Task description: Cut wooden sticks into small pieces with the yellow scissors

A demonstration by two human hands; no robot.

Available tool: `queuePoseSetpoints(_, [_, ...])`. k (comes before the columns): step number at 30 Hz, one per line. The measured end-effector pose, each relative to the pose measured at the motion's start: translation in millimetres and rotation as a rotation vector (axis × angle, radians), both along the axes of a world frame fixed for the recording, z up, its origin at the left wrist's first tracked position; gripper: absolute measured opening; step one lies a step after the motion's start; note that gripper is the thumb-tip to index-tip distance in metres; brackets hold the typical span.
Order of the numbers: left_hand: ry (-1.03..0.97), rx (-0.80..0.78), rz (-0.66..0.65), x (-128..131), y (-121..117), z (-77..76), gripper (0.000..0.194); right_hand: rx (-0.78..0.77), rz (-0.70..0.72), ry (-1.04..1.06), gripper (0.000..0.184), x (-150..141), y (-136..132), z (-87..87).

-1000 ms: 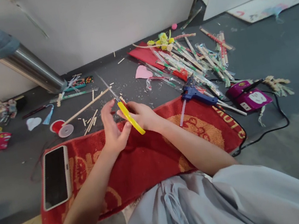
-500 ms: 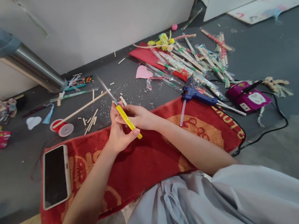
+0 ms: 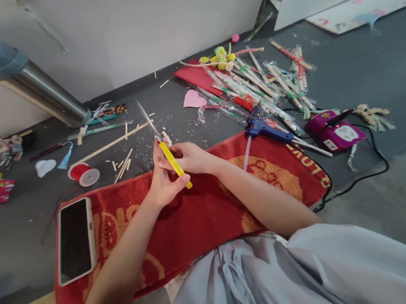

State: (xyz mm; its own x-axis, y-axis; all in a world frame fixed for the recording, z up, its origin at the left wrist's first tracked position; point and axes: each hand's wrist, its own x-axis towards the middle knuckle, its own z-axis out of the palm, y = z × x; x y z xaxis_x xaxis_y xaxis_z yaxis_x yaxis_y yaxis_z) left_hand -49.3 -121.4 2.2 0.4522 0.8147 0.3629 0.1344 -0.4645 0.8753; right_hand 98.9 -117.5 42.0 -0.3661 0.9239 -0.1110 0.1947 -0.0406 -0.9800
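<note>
Yellow handle, steel blade: on my head feed the yellow-handled cutter [image 3: 174,161] is held up over the far edge of the red towel [image 3: 199,220], about mid-length. I can't tell knife from scissors; it shows nearly edge-on. Long axis slants: butt over the towel, toward the body and a bit right; tip points away from the body and slightly left, past the towel's far edge.

Left hand [image 3: 163,182]: fingers curled in behind the handle, thumb on it near the butt. Right hand [image 3: 194,157]: fingers bent in narrow at mid-handle; I can't see all the fingertips, the handle covers some. Both hands close together over the towel's far edge.

Beyond that edge I've got a thin wooden stick [image 3: 115,142], its right end beside the blade in view; contact, can't tell. Short sticks [image 3: 126,166] lie between it and the towel. Red spool [image 3: 80,171] just off the towel's far left corner. Phone [image 3: 75,240], screen dark, on the towel's left end. Blue glue gun [image 3: 270,130] at the towel's far right edge, wrapped sticks [image 3: 253,80] heaped beyond. Purple box [image 3: 335,130] to the towel's right.
</note>
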Motion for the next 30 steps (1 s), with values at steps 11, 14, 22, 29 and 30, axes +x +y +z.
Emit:
queuePoseSetpoints(11, [-0.07,0.08,0.071,0.1,1.7,-10.7,0.099,0.048,0.005,0.018,0.036,-5.0,0.6,-8.3])
queuePoseSetpoints(14, [-0.1,0.083,0.068,0.4,1.9,-12.5,0.099,0.046,0.004,0.025,0.037,-5.6,0.6,-9.6])
queuePoseSetpoints(22, [-0.077,0.064,0.014,-2.8,6.0,-8.0,0.102,0.03,-0.028,0.026,0.039,-9.2,2.3,-14.3])
queuePoseSetpoints(29, [0.011,0.052,-0.018,-7.4,9.0,-3.0,0.107,0.05,-0.071,-0.011,0.036,-5.4,1.6,-13.7])
queuePoseSetpoints(30, [0.006,0.073,0.001,-7.6,9.1,-3.4,0.107,0.07,-0.098,-0.016,0.034,-3.1,2.3,-13.6])
